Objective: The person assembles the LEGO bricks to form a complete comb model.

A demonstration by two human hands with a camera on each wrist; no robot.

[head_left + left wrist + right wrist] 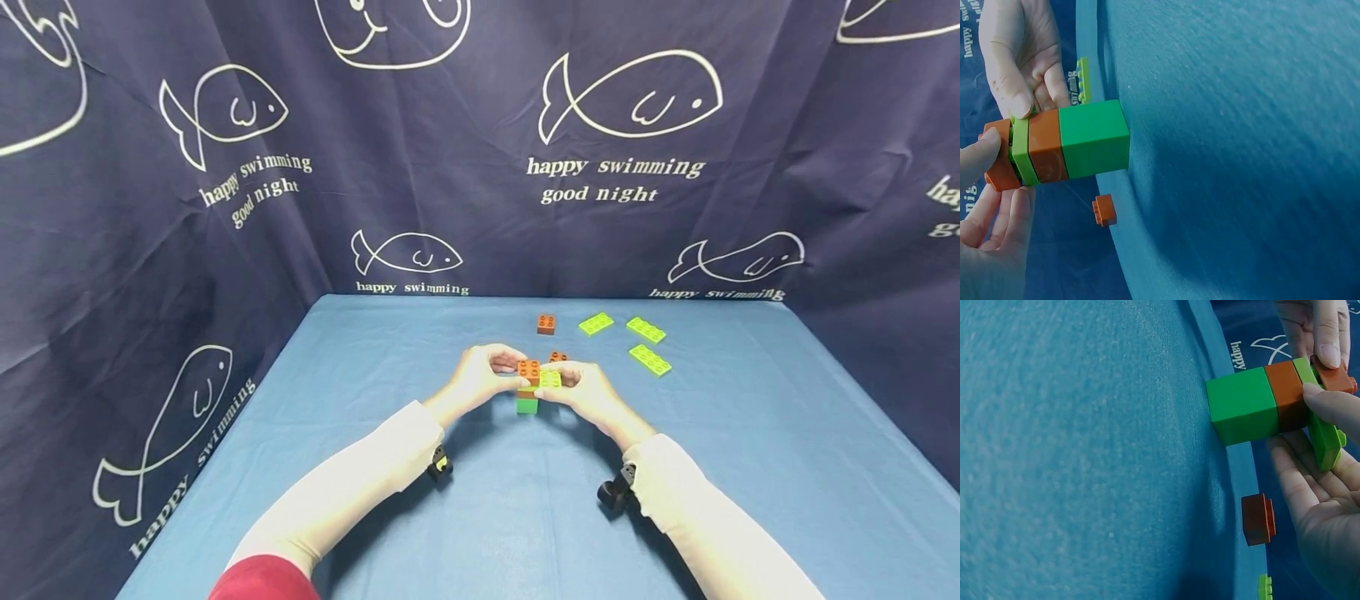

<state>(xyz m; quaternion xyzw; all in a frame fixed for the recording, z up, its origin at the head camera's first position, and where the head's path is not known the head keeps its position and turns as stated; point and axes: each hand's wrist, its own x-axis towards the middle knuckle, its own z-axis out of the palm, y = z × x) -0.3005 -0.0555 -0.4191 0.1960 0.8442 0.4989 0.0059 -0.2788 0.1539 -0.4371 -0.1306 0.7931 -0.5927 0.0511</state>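
A small stack of building bricks stands upright between both hands: a green block [527, 406] at the bottom, an orange brick [1045, 145] on it, then a lime plate [1324, 442] that juts out to the right. At the top sits another orange brick [528, 371], slightly askew, with a narrow gap over the plate in the left wrist view. My left hand [483, 371] pinches this top brick between thumb and fingers. With its thumb on the lime plate and fingers behind, my right hand [587, 390] grips the plate's jutting side.
Just behind the hands lies a loose orange brick [558, 357], partly hidden. Farther back are another orange brick [546, 324] and three lime plates [650, 360] to the right. The blue-covered table [510, 517] ends at a dark printed curtain [495, 150].
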